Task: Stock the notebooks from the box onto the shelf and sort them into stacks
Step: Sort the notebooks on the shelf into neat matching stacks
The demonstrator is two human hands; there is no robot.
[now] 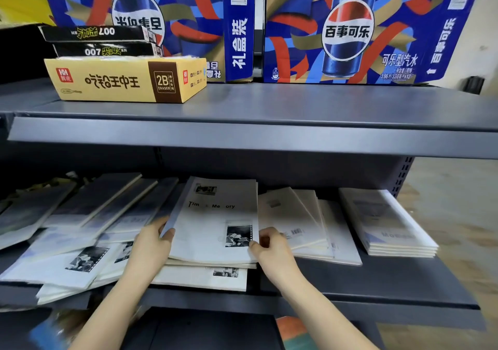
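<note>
While both hands work the lower shelf, top notebook: white cover, black print, a small black-and-white photo near its lower right corner, lying on the middle stack.
Left hand: thumb down on the cover's left edge, fingers tucked round that edge, gripping it.
Right hand: thumb on the lower right corner, fingers curled against the right edge, pinching the same notebook.
Middle stack: more white covers of the same photo design, edges fanned out under the top one.
Dark-covered notebooks: left of the stack, slanted and overlapping.
White photo notebooks: front left, loose, poking over the shelf lip.
Cream notebooks: just right of the stack, splayed.
Neat pile: far right, squared up, pale covers.
Upper shelf: yellow eraser box, two black boxes on it, Pepsi cartons behind.
</note>
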